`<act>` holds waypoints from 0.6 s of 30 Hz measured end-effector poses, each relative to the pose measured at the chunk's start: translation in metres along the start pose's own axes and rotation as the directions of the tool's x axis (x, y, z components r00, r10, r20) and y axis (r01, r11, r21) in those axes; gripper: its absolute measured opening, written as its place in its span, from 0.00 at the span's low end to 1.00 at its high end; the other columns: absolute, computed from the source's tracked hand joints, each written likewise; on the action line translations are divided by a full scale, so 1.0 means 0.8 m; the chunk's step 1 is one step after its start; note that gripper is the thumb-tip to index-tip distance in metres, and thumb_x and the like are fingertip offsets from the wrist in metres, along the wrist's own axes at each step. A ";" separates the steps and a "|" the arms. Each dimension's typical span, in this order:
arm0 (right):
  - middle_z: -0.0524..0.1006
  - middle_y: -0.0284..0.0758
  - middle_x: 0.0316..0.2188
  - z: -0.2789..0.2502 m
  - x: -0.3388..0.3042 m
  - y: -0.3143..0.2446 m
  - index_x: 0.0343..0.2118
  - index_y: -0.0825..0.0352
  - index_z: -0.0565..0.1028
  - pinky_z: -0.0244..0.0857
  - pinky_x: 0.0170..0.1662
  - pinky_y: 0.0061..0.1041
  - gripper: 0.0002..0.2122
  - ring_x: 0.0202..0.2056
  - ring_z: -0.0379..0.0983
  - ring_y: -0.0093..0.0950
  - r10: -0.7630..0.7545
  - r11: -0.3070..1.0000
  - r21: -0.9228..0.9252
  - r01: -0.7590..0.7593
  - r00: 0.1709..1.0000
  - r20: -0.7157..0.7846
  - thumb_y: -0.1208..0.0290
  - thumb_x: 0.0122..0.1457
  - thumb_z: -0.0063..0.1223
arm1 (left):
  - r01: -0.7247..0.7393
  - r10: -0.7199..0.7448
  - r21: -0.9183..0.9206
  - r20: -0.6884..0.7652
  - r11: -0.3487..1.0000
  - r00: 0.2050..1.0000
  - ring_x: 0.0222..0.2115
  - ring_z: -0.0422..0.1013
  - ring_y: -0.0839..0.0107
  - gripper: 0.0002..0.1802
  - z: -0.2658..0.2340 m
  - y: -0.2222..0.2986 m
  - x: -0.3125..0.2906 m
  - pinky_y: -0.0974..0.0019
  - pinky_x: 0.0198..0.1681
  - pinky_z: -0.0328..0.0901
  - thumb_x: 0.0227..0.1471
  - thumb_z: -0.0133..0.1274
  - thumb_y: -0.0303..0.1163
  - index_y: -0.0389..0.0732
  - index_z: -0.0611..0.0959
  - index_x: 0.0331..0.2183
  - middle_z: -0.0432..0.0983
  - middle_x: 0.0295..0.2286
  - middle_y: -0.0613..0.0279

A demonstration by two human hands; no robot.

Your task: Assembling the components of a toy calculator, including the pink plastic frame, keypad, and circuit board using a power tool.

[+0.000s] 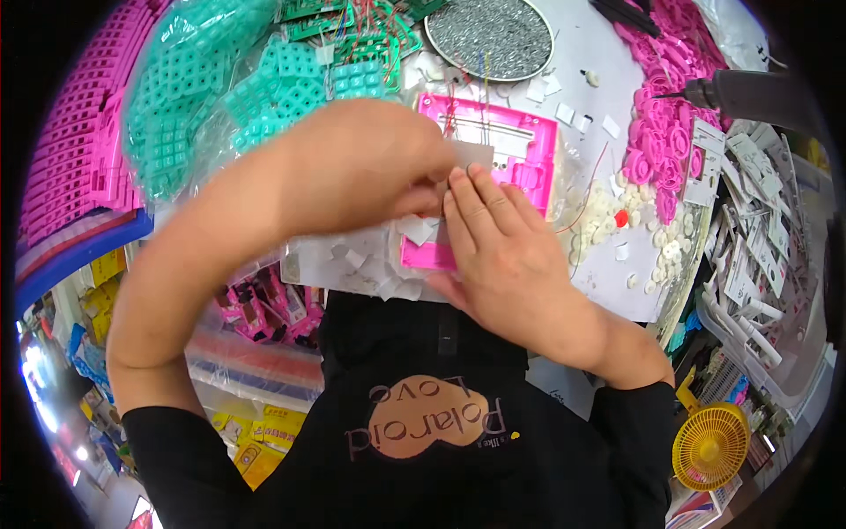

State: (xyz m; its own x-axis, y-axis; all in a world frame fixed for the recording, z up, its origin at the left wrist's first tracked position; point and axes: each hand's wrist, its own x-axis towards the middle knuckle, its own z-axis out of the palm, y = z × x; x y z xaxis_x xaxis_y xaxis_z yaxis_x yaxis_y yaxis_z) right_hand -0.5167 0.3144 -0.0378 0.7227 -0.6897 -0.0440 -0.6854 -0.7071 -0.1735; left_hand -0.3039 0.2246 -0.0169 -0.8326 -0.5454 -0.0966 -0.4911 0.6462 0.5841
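Observation:
A pink plastic casing (551, 145) lies on the worktable in front of me, with thin wires inside its far part. My right hand (511, 251) rests over its middle, palm down, the fingers stretched out together. At its fingertips is a flat grey-brown piece (477, 157), partly covered. My left hand (388, 163) is bent over the casing's left side, its fingers curled in close to the right fingertips. That hand is blurred, and whatever its fingers hold is hidden. White paper scraps (418, 230) lie by the casing's near left part.
Teal button pads (282, 84) and green circuit boards (374, 40) are piled at far left. A round tray (429, 35) of small metal screws stands behind the casing. Pink rings (656, 145), white round parts (599, 216) and a dark tool with a thin tip (749, 95) are at right.

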 end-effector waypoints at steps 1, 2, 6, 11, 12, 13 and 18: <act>0.72 0.53 0.57 0.016 -0.003 0.004 0.52 0.80 0.74 0.61 0.62 0.43 0.33 0.60 0.67 0.47 -0.016 0.999 -0.037 0.013 0.997 -0.080 0.55 0.51 0.65 | 0.108 -0.107 0.004 0.200 0.994 0.974 0.34 0.77 0.58 0.04 -0.025 -0.005 0.030 0.56 0.39 0.71 0.48 0.61 0.29 0.44 0.82 0.29 0.79 0.28 0.60; 0.72 0.52 0.56 0.005 0.000 0.002 0.52 0.79 0.74 0.61 0.61 0.43 0.32 0.60 0.68 0.47 -0.001 0.999 -0.033 -0.001 0.998 -0.060 0.55 0.52 0.65 | 0.114 -0.119 0.176 0.021 0.978 0.993 0.36 0.78 0.59 0.04 -0.031 -0.013 0.063 0.57 0.40 0.71 0.49 0.61 0.31 0.44 0.83 0.30 0.81 0.31 0.60; 0.74 0.51 0.54 -0.020 0.009 -0.005 0.49 0.78 0.75 0.62 0.60 0.43 0.30 0.58 0.69 0.46 -0.014 1.000 -0.016 0.013 0.998 -0.053 0.54 0.52 0.65 | 0.154 0.027 0.605 -0.280 0.781 0.960 0.37 0.78 0.58 0.10 -0.021 -0.080 0.163 0.52 0.41 0.67 0.48 0.56 0.34 0.41 0.87 0.30 0.83 0.32 0.55; 0.75 0.50 0.53 -0.027 0.002 0.014 0.45 0.77 0.77 0.66 0.57 0.42 0.26 0.56 0.70 0.46 -0.009 0.947 0.314 0.063 0.985 -0.171 0.57 0.52 0.65 | 0.114 -0.076 0.590 -0.090 0.799 0.993 0.33 0.78 0.57 0.11 -0.014 -0.097 0.202 0.49 0.44 0.62 0.49 0.52 0.34 0.44 0.88 0.27 0.83 0.30 0.55; 0.76 0.50 0.52 -0.028 0.000 0.032 0.46 0.77 0.77 0.67 0.56 0.43 0.25 0.55 0.71 0.47 -0.071 0.951 0.266 0.157 0.949 -0.307 0.60 0.53 0.65 | 0.130 -0.030 0.605 -0.172 0.785 0.985 0.33 0.78 0.57 0.11 -0.010 -0.103 0.199 0.49 0.43 0.61 0.50 0.52 0.35 0.44 0.88 0.26 0.83 0.30 0.56; 0.76 0.50 0.51 -0.028 -0.001 0.050 0.46 0.78 0.76 0.69 0.54 0.43 0.24 0.54 0.73 0.47 -0.137 0.950 0.197 0.244 0.888 -0.440 0.62 0.53 0.64 | 0.154 0.013 0.621 -0.256 0.769 0.967 0.34 0.78 0.57 0.11 -0.004 -0.114 0.192 0.49 0.43 0.61 0.50 0.52 0.35 0.45 0.88 0.26 0.83 0.30 0.56; 0.77 0.52 0.48 -0.101 -0.037 0.195 0.50 0.80 0.72 0.77 0.49 0.42 0.19 0.50 0.75 0.47 0.105 0.993 0.111 0.043 0.119 -0.987 0.68 0.68 0.38 | 0.193 0.025 0.615 -0.327 0.764 0.945 0.35 0.77 0.58 0.12 -0.006 -0.108 0.201 0.48 0.44 0.61 0.52 0.51 0.38 0.46 0.88 0.28 0.83 0.30 0.57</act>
State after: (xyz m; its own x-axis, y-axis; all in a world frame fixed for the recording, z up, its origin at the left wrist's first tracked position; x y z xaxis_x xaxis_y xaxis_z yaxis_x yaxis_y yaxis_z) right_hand -0.6520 0.2116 0.0161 -0.0734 -0.3102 0.9478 -0.6395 -0.7146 -0.2834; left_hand -0.3946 0.0784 -0.0787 -0.7148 -0.6739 0.1869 -0.6938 0.7170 -0.0683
